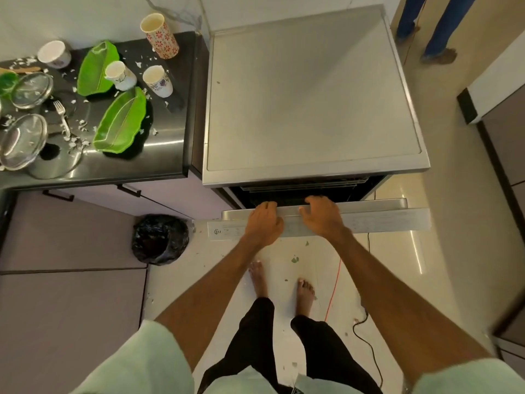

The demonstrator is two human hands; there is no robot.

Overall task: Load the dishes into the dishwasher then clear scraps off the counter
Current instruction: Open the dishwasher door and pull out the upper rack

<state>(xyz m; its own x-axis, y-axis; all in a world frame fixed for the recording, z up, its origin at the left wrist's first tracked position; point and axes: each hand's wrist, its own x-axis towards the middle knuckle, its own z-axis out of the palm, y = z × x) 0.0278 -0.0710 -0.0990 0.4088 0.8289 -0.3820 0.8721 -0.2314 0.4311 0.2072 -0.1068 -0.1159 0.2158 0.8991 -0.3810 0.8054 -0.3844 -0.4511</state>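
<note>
A steel dishwasher [312,95] stands right of the dark counter [159,155]. Its door [375,220] is tilted partly open, showing a dark gap above it. My left hand [264,223] and my right hand [324,216] both grip the door's top edge, fingers curled over it. On the counter lie two green leaf-shaped plates [98,69] [120,123], several cups [160,34], two glass pot lids [22,140], a fork [62,116] and scattered white scraps [78,137].
A bin lined with a black bag [160,240] stands on the floor left of the door. An orange cable [333,291] and a black cable [369,345] run across the floor by my bare feet. Another person's legs [434,27] stand at the far right.
</note>
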